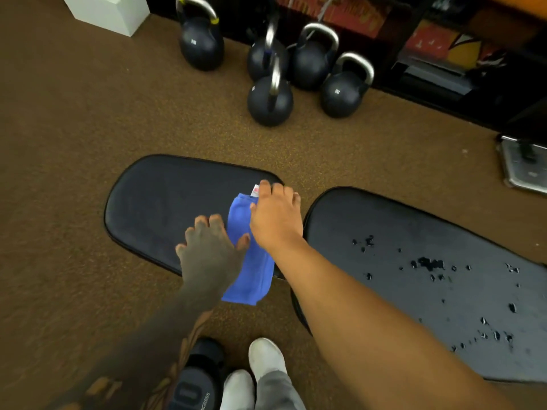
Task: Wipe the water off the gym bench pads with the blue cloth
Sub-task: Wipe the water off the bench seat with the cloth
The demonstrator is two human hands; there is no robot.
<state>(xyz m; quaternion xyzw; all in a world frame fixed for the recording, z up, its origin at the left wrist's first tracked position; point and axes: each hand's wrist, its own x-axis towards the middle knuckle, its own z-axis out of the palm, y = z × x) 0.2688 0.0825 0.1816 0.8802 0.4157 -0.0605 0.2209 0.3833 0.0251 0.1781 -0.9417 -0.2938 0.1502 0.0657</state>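
A folded blue cloth (253, 261) lies across the right end of the smaller black bench pad (159, 202), its near end hanging over the pad's front edge. My left hand (208, 250) rests flat on the cloth's left side, fingers spread. My right hand (276, 214) presses on the cloth's far right part, next to a small white tag. The larger black pad (370, 232) to the right carries several water droplets (429, 264) scattered over its surface. The smaller pad looks dry where it shows.
Several black kettlebells (270, 102) stand on the brown floor beyond the pads. A white box (109, 10) sits far left, a metal base plate (521, 167) at the right edge. My white shoes (263, 359) and a dark bench foot (198, 380) are near the bottom.
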